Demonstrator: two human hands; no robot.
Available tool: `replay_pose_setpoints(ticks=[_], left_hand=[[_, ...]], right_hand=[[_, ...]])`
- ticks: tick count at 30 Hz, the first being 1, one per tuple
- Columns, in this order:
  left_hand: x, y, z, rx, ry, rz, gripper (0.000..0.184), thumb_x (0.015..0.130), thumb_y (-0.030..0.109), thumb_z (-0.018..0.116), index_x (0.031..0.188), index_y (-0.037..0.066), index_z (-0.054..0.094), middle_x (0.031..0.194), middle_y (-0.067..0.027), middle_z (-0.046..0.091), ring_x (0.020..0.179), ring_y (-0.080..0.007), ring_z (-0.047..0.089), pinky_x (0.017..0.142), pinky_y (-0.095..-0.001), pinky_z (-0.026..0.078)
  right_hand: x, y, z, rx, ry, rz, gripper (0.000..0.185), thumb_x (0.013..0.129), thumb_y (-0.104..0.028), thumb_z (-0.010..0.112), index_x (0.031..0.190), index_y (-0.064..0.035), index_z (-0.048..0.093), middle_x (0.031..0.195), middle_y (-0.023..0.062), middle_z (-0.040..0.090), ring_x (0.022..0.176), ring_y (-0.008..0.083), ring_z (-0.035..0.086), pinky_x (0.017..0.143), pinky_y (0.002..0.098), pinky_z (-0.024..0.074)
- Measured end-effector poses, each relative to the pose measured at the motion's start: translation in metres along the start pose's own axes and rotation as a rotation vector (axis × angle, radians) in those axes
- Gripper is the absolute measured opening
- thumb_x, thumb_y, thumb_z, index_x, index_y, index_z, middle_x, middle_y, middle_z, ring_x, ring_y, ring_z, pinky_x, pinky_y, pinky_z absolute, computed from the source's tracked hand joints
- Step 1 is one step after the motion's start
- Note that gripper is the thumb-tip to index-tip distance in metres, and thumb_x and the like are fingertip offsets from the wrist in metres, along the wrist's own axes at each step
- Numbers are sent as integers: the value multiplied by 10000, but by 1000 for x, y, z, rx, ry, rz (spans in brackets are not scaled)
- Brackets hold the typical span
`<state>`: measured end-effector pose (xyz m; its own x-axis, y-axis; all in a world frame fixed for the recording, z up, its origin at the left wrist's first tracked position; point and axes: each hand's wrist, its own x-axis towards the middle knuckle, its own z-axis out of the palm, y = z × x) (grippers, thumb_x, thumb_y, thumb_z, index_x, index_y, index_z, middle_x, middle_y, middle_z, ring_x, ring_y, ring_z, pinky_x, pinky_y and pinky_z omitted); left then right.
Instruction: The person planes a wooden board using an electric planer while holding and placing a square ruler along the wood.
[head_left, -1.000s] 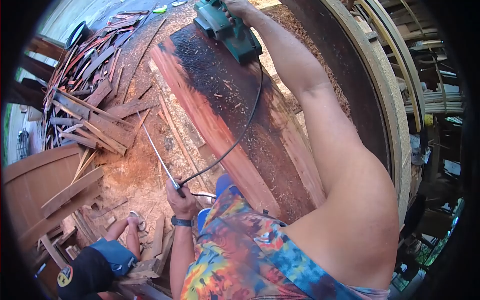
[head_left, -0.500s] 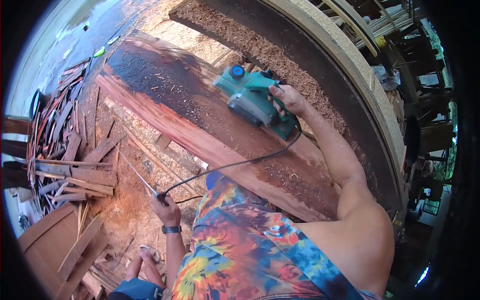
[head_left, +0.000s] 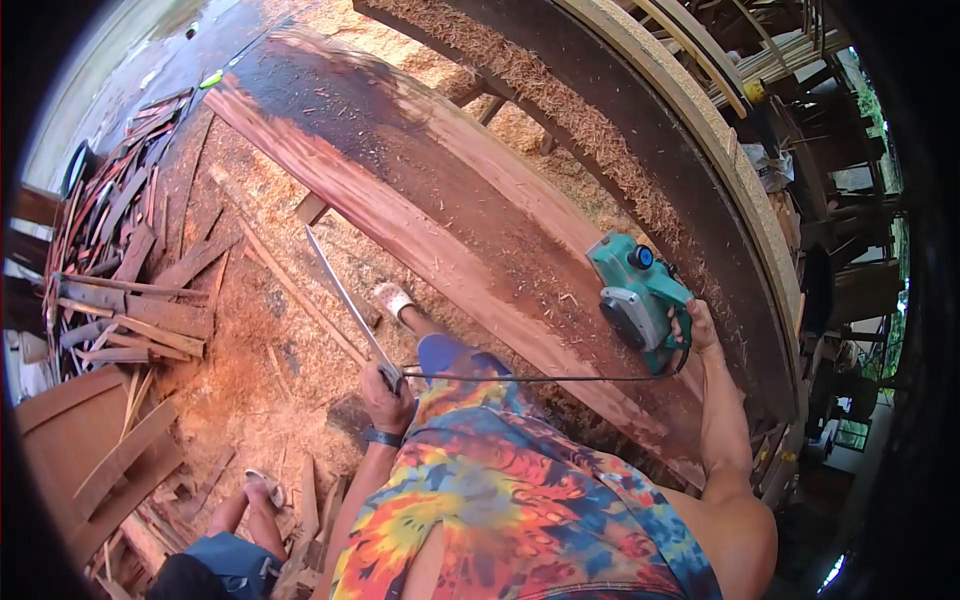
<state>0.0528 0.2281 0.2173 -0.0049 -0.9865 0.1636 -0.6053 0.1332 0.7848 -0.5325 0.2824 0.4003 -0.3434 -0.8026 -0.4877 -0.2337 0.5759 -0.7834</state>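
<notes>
My right hand (head_left: 700, 328) is wrapped round the rear handle of a green electric planer (head_left: 640, 300), which rests on the near right part of a long reddish-brown plank (head_left: 450, 225). The plank's far end is dark, and small shavings lie on it. My left hand (head_left: 387, 398) grips a long thin metal rod (head_left: 345, 295) that points up and left, beside the plank's near edge. A black cord (head_left: 530, 378) runs between my left hand and the planer's handle.
Beyond the plank lies a dark beam (head_left: 560, 110) covered with shavings. Scrap wood (head_left: 130, 320) is heaped at left, near a brown wooden panel (head_left: 80, 440). At lower left a person in blue shorts (head_left: 235, 560) sits near the scraps. Sawdust covers the ground.
My right hand and the planer have moved from the plank's far end back toward its near right end. My left hand still holds the rod; the camera view has shifted.
</notes>
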Motion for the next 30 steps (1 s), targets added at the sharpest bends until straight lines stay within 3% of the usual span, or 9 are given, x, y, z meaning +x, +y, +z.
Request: replay_pose_setpoints(ticks=[8, 11, 16, 19, 22, 27, 30], left_hand=[[-2, -21, -27, 46, 44, -96, 290, 836, -9, 637, 1108, -10, 534, 914, -212, 535, 868, -436, 532, 768, -507, 437], [17, -24, -36, 104, 105, -70, 163, 895, 18, 627, 1040, 22, 552, 872, -180, 581, 813, -409, 573, 746, -492, 455], [46, -43, -46, 136, 149, -128, 159, 889, -21, 576, 1039, 21, 544, 894, -162, 600, 832, -366, 605, 762, -467, 479], [68, -56, -58, 97, 91, -212, 247, 865, -8, 604, 1104, -4, 545, 947, -212, 571, 902, -433, 547, 793, -503, 445], [95, -65, -67, 105, 134, -282, 222, 877, 1, 610, 1089, 7, 545, 906, -191, 572, 875, -413, 555, 789, -492, 450], [136, -78, -81, 152, 226, -271, 129, 895, -37, 571, 1015, 8, 559, 832, -140, 600, 767, -305, 630, 730, -410, 511], [156, -75, -90, 170, 243, -318, 113, 894, -48, 543, 997, -3, 552, 841, -141, 600, 764, -288, 624, 734, -396, 516]], right_hand=[[63, -60, 42, 15, -112, -71, 823, 844, -823, 597, 839, -1, 633, 552, 28, 535, 438, 100, 511, 403, 243, 401], [95, -105, 77, -33, -142, -112, 828, 855, -828, 577, 828, -2, 632, 546, 18, 527, 432, 94, 509, 401, 247, 403], [167, -174, 144, -88, -205, -155, 807, 872, -814, 572, 805, -11, 622, 535, 11, 508, 418, 95, 499, 394, 250, 404], [206, -225, 199, -51, -192, -151, 777, 879, -794, 588, 776, -24, 604, 532, 12, 507, 408, 97, 494, 387, 257, 405], [252, -275, 250, -72, -195, -152, 751, 913, -773, 557, 805, -31, 609, 543, 2, 506, 414, 87, 493, 383, 241, 406], [332, -366, 342, -131, -249, -213, 748, 890, -785, 582, 778, -46, 597, 544, 2, 495, 408, 96, 486, 366, 264, 389], [375, -418, 396, -124, -256, -234, 761, 865, -792, 612, 754, -39, 597, 545, 19, 500, 421, 118, 499, 380, 292, 406]])
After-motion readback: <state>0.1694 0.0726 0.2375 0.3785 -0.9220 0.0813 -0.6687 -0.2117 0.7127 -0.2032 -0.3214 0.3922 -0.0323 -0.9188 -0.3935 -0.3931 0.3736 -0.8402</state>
